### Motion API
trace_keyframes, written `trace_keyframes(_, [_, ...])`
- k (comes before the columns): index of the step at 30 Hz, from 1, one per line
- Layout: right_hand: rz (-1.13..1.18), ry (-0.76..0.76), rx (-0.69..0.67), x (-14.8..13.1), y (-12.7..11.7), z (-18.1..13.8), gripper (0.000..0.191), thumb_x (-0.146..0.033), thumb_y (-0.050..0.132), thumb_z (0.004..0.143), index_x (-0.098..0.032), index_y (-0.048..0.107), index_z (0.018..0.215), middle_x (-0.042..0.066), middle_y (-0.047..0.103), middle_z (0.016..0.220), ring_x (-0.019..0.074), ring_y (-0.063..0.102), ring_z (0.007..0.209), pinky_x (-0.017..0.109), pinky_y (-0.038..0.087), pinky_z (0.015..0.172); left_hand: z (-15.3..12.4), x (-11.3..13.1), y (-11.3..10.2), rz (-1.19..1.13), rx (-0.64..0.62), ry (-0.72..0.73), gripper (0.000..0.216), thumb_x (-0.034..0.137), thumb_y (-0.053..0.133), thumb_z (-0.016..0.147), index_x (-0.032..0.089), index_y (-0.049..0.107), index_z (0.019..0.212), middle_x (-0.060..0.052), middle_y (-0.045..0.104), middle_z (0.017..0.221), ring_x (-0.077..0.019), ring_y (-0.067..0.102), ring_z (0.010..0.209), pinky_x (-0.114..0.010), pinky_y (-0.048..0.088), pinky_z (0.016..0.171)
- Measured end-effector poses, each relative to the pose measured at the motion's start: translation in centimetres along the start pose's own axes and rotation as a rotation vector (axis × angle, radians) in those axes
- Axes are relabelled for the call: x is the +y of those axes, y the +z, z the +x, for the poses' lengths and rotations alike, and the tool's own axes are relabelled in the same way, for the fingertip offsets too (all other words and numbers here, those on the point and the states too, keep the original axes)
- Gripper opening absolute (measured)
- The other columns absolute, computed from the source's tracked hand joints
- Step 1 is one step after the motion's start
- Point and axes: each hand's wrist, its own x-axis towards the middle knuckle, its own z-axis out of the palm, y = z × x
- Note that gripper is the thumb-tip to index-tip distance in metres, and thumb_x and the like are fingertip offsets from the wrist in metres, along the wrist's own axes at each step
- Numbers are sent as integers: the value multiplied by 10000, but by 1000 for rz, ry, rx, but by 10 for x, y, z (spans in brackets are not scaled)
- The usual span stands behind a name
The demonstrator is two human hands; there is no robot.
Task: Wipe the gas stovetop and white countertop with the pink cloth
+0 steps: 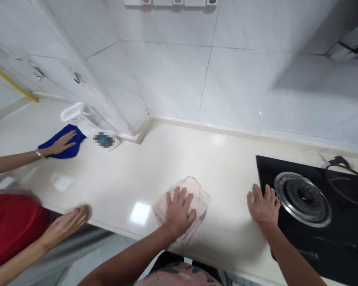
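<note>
My left hand (179,214) lies palm down on a folded pale pink cloth (201,197), fingers spread and pressing it to the cream countertop (113,186). The cloth's edges show on both sides of the hand. Over the left edge of the black gas stove (304,246) is my right hand (265,205). Its fingers are apart and a little bent, with nothing in them. Just right of those fingers is the stove's round metal burner (303,198).
At the left, a co-worker's hand (64,142) lies on a blue cloth (73,151); their other hand (74,218) is by the counter edge. A white plastic item (73,112) stands near the wall corner. A dark cable (340,161) lies behind the stove.
</note>
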Motion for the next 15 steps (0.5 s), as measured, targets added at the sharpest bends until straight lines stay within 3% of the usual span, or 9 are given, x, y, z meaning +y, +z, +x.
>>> trace_keyframes(6, [36, 14, -19, 1, -2, 0, 520, -449, 416, 1077, -146, 612, 1452, 287, 447, 1566, 441, 404, 1486, 667, 403, 1136, 62, 72, 28, -186, -129, 98, 647, 490, 576, 962, 209, 540, 1543, -197, 394, 1689, -449, 200, 1603, -759, 58, 1256])
trace_keyframes(9, [85, 21, -16, 2, -1, -1, 527, -448, 408, 1073, -140, 612, 1449, 291, 432, 1577, 453, 384, 1495, 698, 390, 1130, 78, 98, 37, -277, -214, 102, 706, 542, 586, 941, 227, 512, 1568, -194, 331, 1721, -456, 121, 1622, -769, -9, 1249])
trace_keyframes(12, [143, 14, 18, 5, 2, -3, 540, -466, 404, 1067, -136, 616, 1438, 294, 417, 1586, 467, 365, 1501, 717, 373, 1126, 68, 94, 38, -362, -212, 123, 713, 586, 600, 935, 296, 499, 1578, -144, 329, 1731, -415, 156, 1625, -722, 58, 1273])
trace_keyframes(15, [215, 12, 17, 13, 9, -6, 570, -509, 382, 1058, -157, 609, 1443, 281, 392, 1608, 468, 340, 1513, 719, 350, 1133, 36, 48, 24, -309, -60, 46, 604, 466, 567, 988, 301, 513, 1566, -120, 347, 1727, -349, 217, 1622, -618, 176, 1283])
